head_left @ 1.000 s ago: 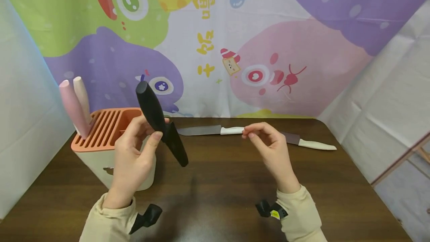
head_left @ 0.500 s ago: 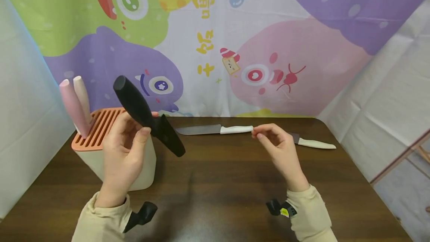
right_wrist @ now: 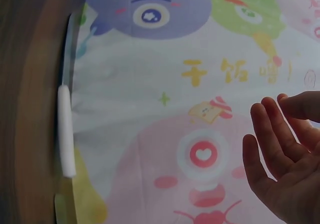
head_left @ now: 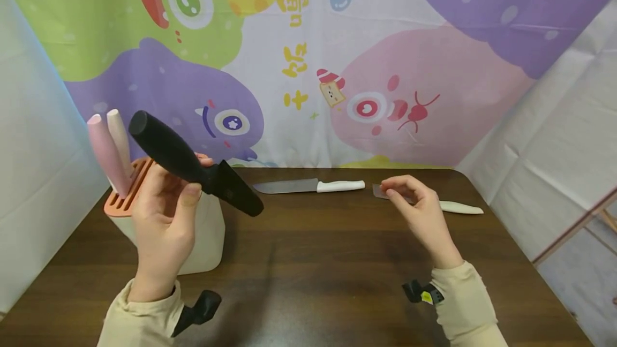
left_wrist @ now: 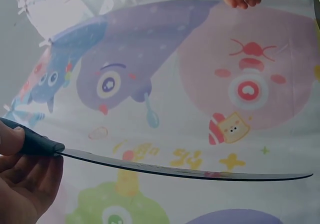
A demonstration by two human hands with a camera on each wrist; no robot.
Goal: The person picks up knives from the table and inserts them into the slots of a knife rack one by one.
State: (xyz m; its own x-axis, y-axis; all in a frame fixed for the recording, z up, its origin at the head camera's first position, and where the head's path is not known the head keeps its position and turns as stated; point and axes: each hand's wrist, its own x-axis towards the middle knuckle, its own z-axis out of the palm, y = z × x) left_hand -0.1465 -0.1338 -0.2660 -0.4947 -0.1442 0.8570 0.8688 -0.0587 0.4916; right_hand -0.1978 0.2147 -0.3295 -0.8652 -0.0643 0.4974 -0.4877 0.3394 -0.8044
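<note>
Tbl [head_left: 313, 250]: blade [head_left: 378, 191] prob. part-behind R hand [head_left: 418, 209]

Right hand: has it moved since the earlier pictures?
Yes: in the head view, the right hand shifted rightward, away from the white-handled kitchen knife.

A makeshift booth: a cartoon cloth [head_left: 308, 68] hangs behind the bench [head_left: 313, 272], white sheets [head_left: 535, 165] on either side of it.
</note>
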